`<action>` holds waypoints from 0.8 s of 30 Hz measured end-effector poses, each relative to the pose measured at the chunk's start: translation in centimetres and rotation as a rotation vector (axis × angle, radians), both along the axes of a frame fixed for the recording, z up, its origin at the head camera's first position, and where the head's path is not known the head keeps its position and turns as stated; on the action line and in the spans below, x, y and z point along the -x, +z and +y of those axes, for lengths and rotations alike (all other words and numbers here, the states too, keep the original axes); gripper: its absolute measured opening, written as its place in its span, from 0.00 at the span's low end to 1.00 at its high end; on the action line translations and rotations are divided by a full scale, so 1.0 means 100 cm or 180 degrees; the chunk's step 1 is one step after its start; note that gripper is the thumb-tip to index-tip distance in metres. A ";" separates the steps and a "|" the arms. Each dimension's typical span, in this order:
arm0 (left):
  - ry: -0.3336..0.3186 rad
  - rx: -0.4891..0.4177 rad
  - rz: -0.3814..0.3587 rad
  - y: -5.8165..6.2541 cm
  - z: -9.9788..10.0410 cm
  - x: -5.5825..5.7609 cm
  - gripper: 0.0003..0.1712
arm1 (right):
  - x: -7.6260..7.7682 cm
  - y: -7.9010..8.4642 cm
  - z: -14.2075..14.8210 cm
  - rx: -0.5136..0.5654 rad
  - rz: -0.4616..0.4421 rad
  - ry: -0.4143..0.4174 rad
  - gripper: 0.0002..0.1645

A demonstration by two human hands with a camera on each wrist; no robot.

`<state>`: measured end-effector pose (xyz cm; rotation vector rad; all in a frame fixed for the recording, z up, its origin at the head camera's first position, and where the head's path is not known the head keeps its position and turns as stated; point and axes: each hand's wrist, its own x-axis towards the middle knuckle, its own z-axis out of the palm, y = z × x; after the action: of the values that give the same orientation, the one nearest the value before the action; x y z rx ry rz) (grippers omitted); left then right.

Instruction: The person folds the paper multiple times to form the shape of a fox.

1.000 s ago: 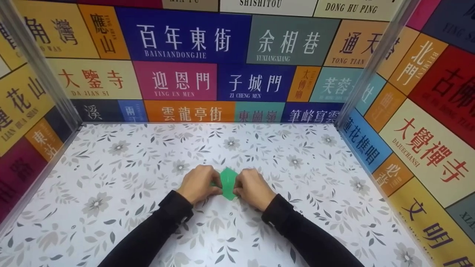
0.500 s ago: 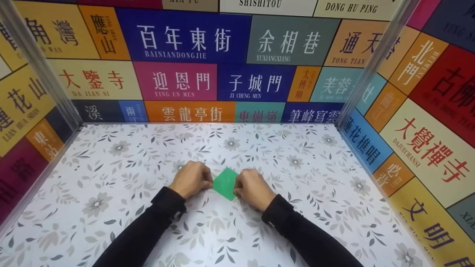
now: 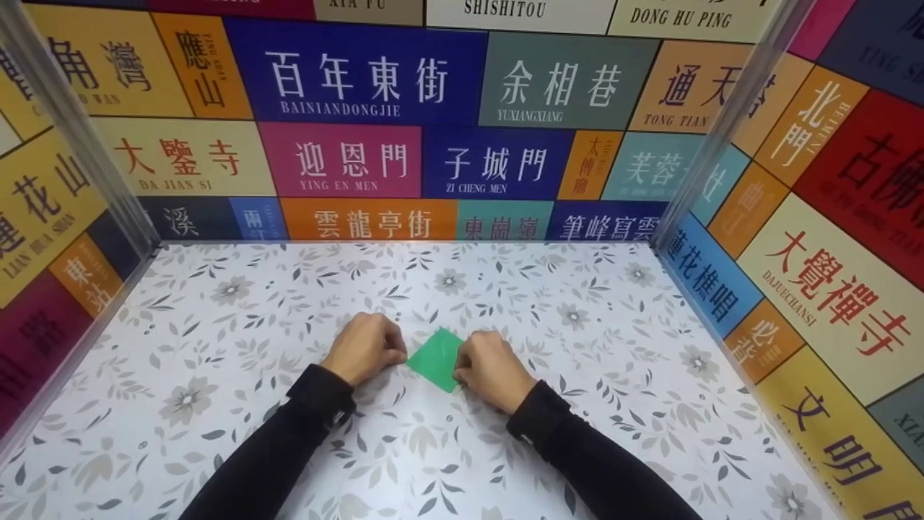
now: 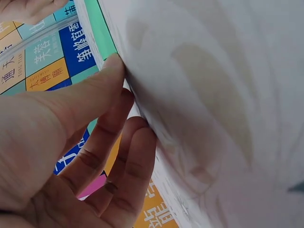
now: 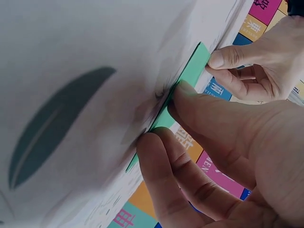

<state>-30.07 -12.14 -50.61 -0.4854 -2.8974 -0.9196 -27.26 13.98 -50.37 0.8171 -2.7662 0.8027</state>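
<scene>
A small green sheet of paper (image 3: 434, 360) lies near the middle of the table, diamond-shaped in the head view. At its left corner my left hand (image 3: 366, 348) pinches the paper between thumb and curled forefinger. My right hand (image 3: 494, 367) grips the right side, and its fingers hide that corner. Seen edge-on in the right wrist view, the green paper (image 5: 192, 71) lies flat under the right thumb (image 5: 187, 92). Only a strip of the green paper (image 4: 100, 31) shows beyond the left thumb (image 4: 102, 80) in the left wrist view.
A white tabletop (image 3: 289, 448) printed with grey leaves and flowers spreads under both hands. Upright panels with colourful place-name signs (image 3: 357, 72) stand at the back and both sides. Black sleeves (image 3: 281, 433) cover the forearms.
My left hand has moved left from close to the right hand, uncovering the paper's left half; lately it has shifted only slightly. The right hand stays nearly still on the paper.
</scene>
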 end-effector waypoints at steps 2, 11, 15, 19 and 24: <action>-0.0014 -0.0005 0.0015 0.000 -0.001 0.000 0.09 | 0.000 0.000 0.000 0.0009 -0.0040 -0.0029 0.09; 0.0158 0.0020 0.0150 -0.001 -0.009 -0.001 0.06 | -0.003 0.000 -0.005 0.0059 0.0017 -0.0003 0.09; 0.0297 0.0030 0.0170 -0.001 -0.014 -0.001 0.05 | -0.004 -0.001 -0.007 0.0063 0.0056 0.0030 0.09; 0.0354 0.0051 0.0245 0.002 -0.017 -0.001 0.03 | -0.004 -0.001 -0.007 0.0085 0.0055 0.0017 0.09; 0.0409 0.0082 0.0260 0.005 -0.020 0.000 0.04 | -0.005 0.002 -0.005 0.0094 0.0027 0.0020 0.08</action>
<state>-30.04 -14.12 -50.10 -0.3255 -2.8314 -0.8254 -26.78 13.52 -50.21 0.8224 -2.7389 0.8372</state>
